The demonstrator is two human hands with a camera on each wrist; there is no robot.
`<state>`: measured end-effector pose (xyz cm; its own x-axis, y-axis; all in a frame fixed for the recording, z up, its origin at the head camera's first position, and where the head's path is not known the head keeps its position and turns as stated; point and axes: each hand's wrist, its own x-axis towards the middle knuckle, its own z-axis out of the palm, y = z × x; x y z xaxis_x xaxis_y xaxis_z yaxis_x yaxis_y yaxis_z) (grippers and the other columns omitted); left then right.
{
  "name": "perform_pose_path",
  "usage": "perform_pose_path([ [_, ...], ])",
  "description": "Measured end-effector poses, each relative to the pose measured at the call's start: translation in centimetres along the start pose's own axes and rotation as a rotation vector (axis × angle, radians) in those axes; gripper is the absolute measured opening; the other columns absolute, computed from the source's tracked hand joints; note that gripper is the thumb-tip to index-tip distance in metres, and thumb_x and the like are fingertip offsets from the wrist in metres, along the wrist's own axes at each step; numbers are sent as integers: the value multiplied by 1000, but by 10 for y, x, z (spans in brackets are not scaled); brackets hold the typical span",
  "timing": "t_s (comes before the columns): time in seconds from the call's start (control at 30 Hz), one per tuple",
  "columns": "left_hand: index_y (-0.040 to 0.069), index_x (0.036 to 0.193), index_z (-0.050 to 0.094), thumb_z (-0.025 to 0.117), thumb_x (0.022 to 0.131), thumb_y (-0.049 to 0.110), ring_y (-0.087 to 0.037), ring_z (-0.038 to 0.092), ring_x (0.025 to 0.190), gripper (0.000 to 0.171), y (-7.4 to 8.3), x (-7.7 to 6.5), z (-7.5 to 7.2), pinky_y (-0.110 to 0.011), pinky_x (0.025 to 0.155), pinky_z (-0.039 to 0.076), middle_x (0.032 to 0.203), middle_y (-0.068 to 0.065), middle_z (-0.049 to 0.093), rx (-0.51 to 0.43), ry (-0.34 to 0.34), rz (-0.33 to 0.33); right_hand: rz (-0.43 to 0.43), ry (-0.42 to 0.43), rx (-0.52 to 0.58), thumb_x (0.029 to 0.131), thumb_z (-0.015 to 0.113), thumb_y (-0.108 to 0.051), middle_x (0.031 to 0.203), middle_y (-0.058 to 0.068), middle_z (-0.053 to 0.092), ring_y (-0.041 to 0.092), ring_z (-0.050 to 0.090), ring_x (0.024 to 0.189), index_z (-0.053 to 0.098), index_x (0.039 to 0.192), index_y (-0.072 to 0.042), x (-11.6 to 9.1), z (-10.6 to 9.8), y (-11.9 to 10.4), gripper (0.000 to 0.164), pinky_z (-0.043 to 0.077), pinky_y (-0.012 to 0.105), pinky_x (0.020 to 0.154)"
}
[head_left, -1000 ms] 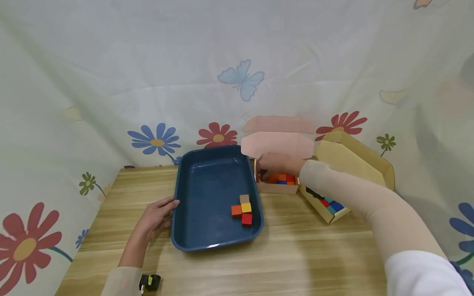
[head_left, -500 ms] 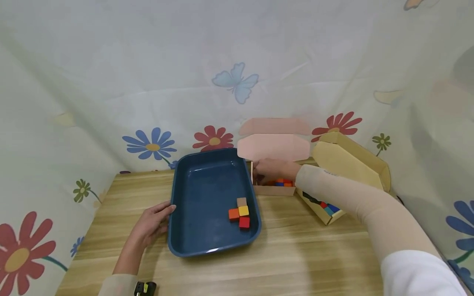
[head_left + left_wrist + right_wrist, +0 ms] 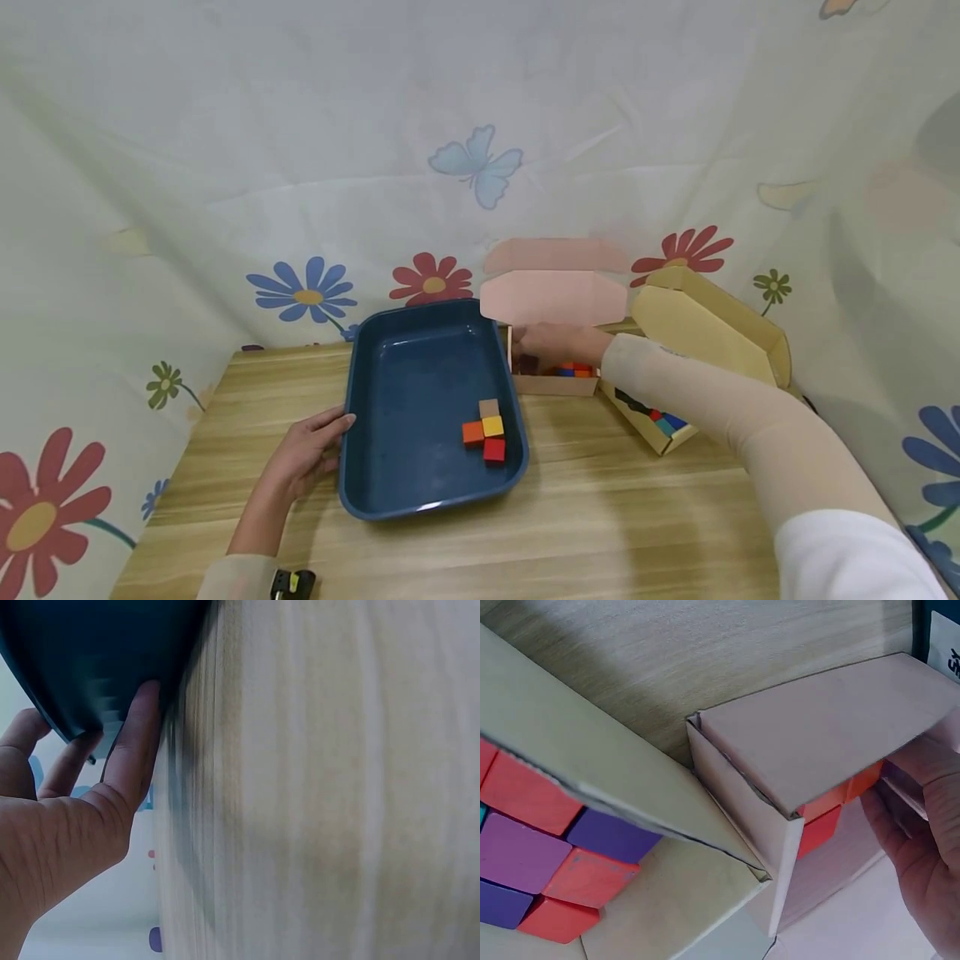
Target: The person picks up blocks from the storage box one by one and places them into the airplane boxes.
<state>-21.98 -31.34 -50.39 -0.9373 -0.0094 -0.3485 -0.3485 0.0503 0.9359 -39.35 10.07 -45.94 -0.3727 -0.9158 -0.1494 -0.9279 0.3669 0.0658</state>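
Observation:
At the left side of the blue tray [image 3: 397, 367], my left hand [image 3: 311, 446] holds the rim, its thumb tip on top. In the left wrist view its fingers [image 3: 139, 739] press against the tray's outer wall. My right hand [image 3: 551, 346] reaches into the pink box [image 3: 558, 386]. In the right wrist view its fingertips are bent around a dark purplish thing [image 3: 901, 780] beside an orange block [image 3: 864, 780]; I cannot tell whether they grip it. A tan block [image 3: 488, 408], a yellow block [image 3: 492, 427], an orange block [image 3: 473, 433] and a red block [image 3: 494, 451] sit in the tray.
A yellow cardboard box [image 3: 637, 421] with its lid raised stands right of the pink box, under my right forearm, with several coloured blocks [image 3: 525, 855] inside. The pink lid [image 3: 555, 297] stands up against the flowered cloth [image 3: 375, 125]. All rests on a wooden table [image 3: 600, 500].
The whole head view has shifted slightly. My right hand stays in the pink box, with its fingers moving a little among the blocks. My left hand keeps its place on the tray's edge.

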Motion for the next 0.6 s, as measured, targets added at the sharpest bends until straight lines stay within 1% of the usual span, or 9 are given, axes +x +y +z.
perform_pose_path([
  [0.07, 4, 155, 40, 70, 98, 34, -14, 67, 98, 71, 1, 0, 0, -39, 85, 60, 126, -7, 63, -2, -3, 5, -2, -9, 21, 88, 82, -16, 105, 4, 71, 21, 63, 97, 76, 113, -12, -1, -3, 1, 26, 55, 30, 86],
  [0.13, 4, 155, 40, 70, 98, 34, -14, 67, 98, 71, 1, 0, 1, -39, 86, 60, 124, -6, 63, -1, -4, 6, 23, -30, 71, 89, 81, -15, 110, 4, 72, 21, 64, 101, 76, 116, -13, -4, -10, 0, 28, 55, 31, 91],
  [0.2, 4, 155, 40, 70, 98, 35, -14, 67, 98, 71, 1, 0, 0, -39, 86, 60, 124, -6, 63, 7, -2, 7, 65, -50, 110, 90, 80, -13, 117, 5, 72, 22, 66, 106, 74, 120, -12, -7, -22, -3, 31, 55, 33, 95],
  [0.3, 4, 155, 40, 70, 98, 36, -14, 67, 99, 72, 1, 1, -1, -38, 86, 60, 128, -9, 62, 20, 8, 8, 90, -59, 78, 90, 80, -14, 124, 6, 72, 22, 67, 112, 72, 126, -11, -9, -44, -13, 38, 54, 35, 99],
  [0.37, 4, 156, 39, 70, 98, 38, -15, 66, 101, 73, 0, 1, -1, -38, 87, 60, 134, -13, 59, 28, 7, 9, 57, -54, -1, 90, 81, -18, 123, 6, 72, 21, 68, 111, 70, 129, -11, -7, -58, -24, 41, 55, 34, 97],
  [0.47, 5, 156, 39, 69, 98, 38, -15, 66, 102, 73, -1, 0, -1, -39, 88, 60, 141, -17, 54, 30, 4, 9, -25, -55, -90, 91, 79, -24, 127, 7, 69, 21, 66, 113, 66, 134, -12, -2, -73, -46, 46, 55, 31, 96],
  [0.53, 5, 156, 39, 69, 98, 38, -16, 65, 103, 73, -1, 0, -1, -38, 88, 59, 143, -17, 52, 31, 0, 7, -80, -73, -113, 92, 78, -26, 134, 7, 64, 22, 62, 120, 62, 139, -13, 2, -80, -64, 51, 53, 31, 99],
  [0.6, 5, 155, 40, 70, 98, 37, -16, 65, 102, 72, -2, -1, 0, -38, 87, 60, 141, -16, 54, 25, 3, 3, -140, -116, -99, 94, 76, -25, 145, 7, 56, 23, 54, 131, 55, 147, -17, 5, -83, -82, 57, 50, 32, 104],
])
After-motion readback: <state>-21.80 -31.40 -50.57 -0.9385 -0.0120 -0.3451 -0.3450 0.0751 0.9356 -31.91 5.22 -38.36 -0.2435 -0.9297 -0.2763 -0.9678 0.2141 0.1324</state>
